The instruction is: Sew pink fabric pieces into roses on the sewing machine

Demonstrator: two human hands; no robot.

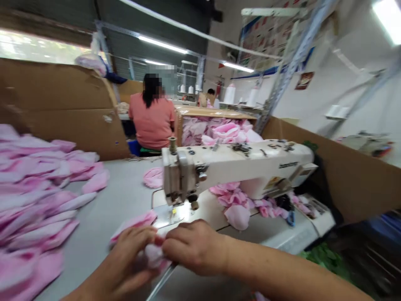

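In front of the sewing machine (225,165), at the table's near edge, both hands hold one piece of pink and white fabric (153,256). My left hand (130,255) has its fingers and thumb closed round the left side of it, and part of the cloth (138,223) sticks out beyond the fingers. My right hand (197,246) is closed, pinching the other side close to the left fingertips. The machine's lit needle area (175,211) lies just past the hands. Motion blurs the cloth, and the fingers hide much of it.
A large heap of pink fabric pieces (34,200) covers the left of the table (115,196). More pink pieces (236,209) lie behind and under the machine arm. Cardboard panels (56,104) wall the left and right. A person in a coral shirt (152,119) sits beyond, beside a filled box (216,112).
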